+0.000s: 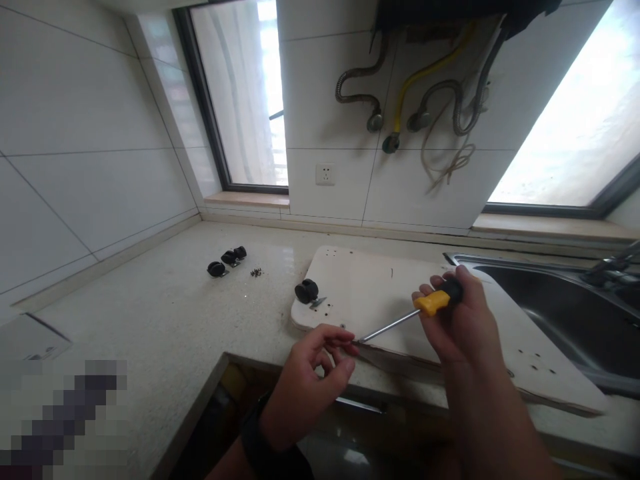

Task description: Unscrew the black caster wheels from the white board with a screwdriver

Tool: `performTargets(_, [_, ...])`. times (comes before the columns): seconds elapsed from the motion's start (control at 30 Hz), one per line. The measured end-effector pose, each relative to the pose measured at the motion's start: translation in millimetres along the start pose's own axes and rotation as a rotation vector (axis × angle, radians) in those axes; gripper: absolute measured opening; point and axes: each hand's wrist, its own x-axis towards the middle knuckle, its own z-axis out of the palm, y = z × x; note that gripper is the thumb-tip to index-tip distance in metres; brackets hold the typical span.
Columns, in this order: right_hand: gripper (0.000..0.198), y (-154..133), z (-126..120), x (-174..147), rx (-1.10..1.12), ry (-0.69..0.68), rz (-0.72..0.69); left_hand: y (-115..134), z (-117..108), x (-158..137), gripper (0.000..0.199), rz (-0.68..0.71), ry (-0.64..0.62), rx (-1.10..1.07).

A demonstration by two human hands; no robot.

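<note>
My right hand (pixel 463 320) is closed around the yellow and black handle of a screwdriver (pixel 393 327), its metal shaft slanting down to the left. At the screwdriver's tip is my left hand (pixel 317 363), fingers curled and fingertips close together; whatever small thing they pinch is too tiny to make out. Beneath both hands lies a pale board (pixel 375 287) with groups of drilled holes near its corners. A black caster (pixel 307 291) with a metal plate rests loose-looking on the board's left end, beside several holes.
Three more black casters (pixel 217 269) sit on the speckled counter (pixel 165 300), near a small pile of screws (pixel 257 272). A steel sink (pixel 565 307) lies right, partly under the board. An open recess (pixel 220 400) is below the counter's front edge. Pipes (pixel 400 100) hang on the wall.
</note>
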Motion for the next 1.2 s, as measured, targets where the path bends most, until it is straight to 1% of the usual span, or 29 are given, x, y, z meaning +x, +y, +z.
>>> performTargets(0.07, [0.036, -0.4, -3.0, -2.3, 0.014, 0.009, 0.01, 2.4, 7.4, -0.8, 0.027, -0.014, -0.014, 0.001])
performTargets(0.17, [0.031, -1.2, -5.8, -5.0, 0.02, 0.004, 0.006, 2.7, 15.3, -1.5, 0.028, -0.037, -0.002, -0.019])
performTargets(0.3, [0.027, -0.5, -9.6, -6.8, 0.04, -0.009, 0.015, -2.8, 18.4, -3.0, 0.016, -0.062, 0.031, -0.027])
performTargets(0.4, [0.027, 1.1, -12.4, -7.4, 0.048, -0.007, 0.013, -9.0, 17.5, -3.2, 0.011, -0.061, 0.041, -0.016])
performTargets(0.5, [0.027, 1.6, -14.7, -7.9, 0.047, -0.009, 0.009, -12.3, 15.2, -3.0, 0.012, -0.048, 0.052, 0.032])
performTargets(0.57, [0.026, 0.3, -16.2, -8.3, 0.041, -0.007, -0.005, -10.4, 10.9, -2.7, 0.013, -0.03, 0.062, 0.091])
performTargets(0.63, [0.026, -2.3, -18.2, -8.6, 0.034, -0.003, -0.024, -4.7, 1.5, -0.9, 0.012, 0.024, 0.075, 0.18])
performTargets(0.7, [0.025, -5.7, -21.2, -8.9, 0.033, 0.003, -0.042, 3.2, -15.7, 4.4, 0.012, 0.101, 0.1, 0.29])
performTargets(0.77, [0.024, -9.2, -25.2, -8.9, 0.036, 0.006, -0.053, 9.7, -42.2, 14.9, 0.014, 0.139, 0.151, 0.39])
performTargets(0.83, [0.023, -12.2, -29.4, -8.5, 0.037, 0.013, -0.06, 10.7, -77.7, 31.6, 0.02, 0.144, 0.227, 0.497])
performTargets(0.9, [0.022, -14.4, -33.2, -8.0, 0.035, 0.024, -0.065, 3.3, -119.2, 53.5, 0.026, 0.164, 0.295, 0.632])
performTargets(0.93, [0.021, -15.3, -34.9, -7.8, 0.034, 0.03, -0.068, -3.6, -140.7, 65.6, 0.03, 0.18, 0.351, 0.677])
performTargets(0.97, [0.021, -16.1, -36.3, -7.7, 0.033, 0.036, -0.071, -12.4, -161.7, 77.7, 0.033, 0.166, 0.412, 0.717])
performTargets(1.0, [0.02, -16.9, -37.7, -7.7, 0.032, 0.039, -0.071, -22.6, -181.5, 89.3, 0.036, 0.107, 0.472, 0.764])
performTargets(1.03, [0.02, -17.6, -38.9, -7.9, 0.032, 0.04, -0.07, -33.7, -199.5, 100.1, 0.037, 0.024, 0.505, 0.806])
performTargets(1.1, [0.02, -18.9, -41.1, -8.5, 0.032, 0.038, -0.063, -56.5, -228.5, 117.7, 0.033, -0.055, 0.507, 0.839])
performTargets(1.2, [0.021, -20.3, -43.7, -9.6, 0.03, 0.032, -0.049, -87.3, -254.4, 134.6, 0.022, -0.132, 0.502, 0.886])
